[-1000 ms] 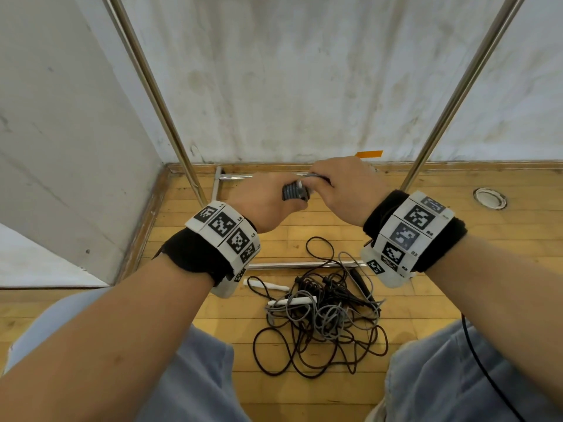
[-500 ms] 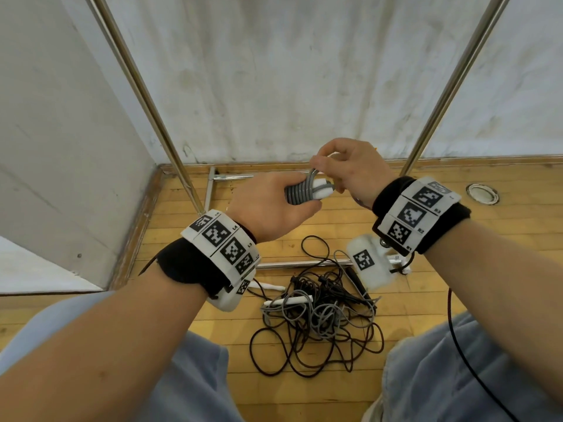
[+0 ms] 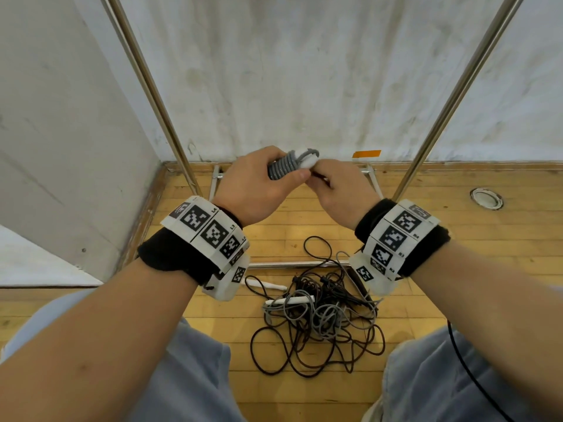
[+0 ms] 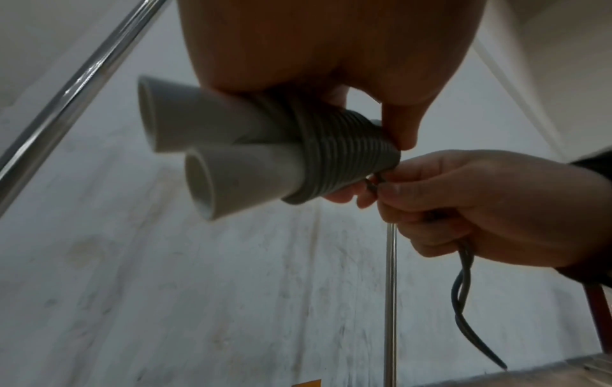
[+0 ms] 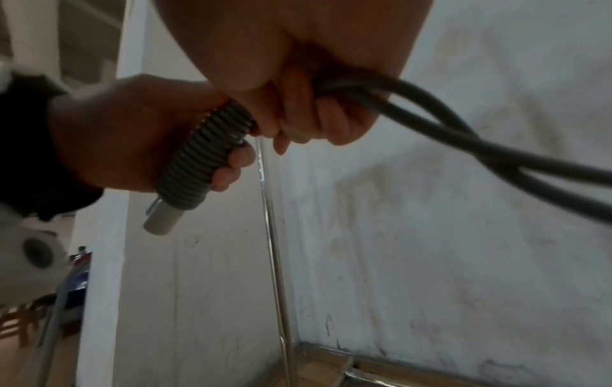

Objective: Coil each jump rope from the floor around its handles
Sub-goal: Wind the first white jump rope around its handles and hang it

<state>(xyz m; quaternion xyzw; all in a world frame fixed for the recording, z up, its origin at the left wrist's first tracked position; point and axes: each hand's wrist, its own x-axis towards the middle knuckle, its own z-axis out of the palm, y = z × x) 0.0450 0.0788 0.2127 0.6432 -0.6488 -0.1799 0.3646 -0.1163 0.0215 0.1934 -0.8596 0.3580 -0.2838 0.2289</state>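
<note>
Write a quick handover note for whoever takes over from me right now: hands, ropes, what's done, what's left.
Left hand grips the two white handles, with the grey rope coiled tightly round them.
Right hand pinches the rope's last loose loop at the coil's end.
Done: this rope is nearly wound.
Left: secure that loop, then untangle and coil the black and grey ropes in the pile on the floor.

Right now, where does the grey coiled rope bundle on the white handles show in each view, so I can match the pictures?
Head: grey coiled rope bundle at upper centre, gripped by the left hand, with the right hand at its right end.
Left wrist: centre, the white handles sticking out to the left.
Right wrist: left of centre, handle ends pointing down.
Shared landmark: the metal pole behind the hands.
</note>
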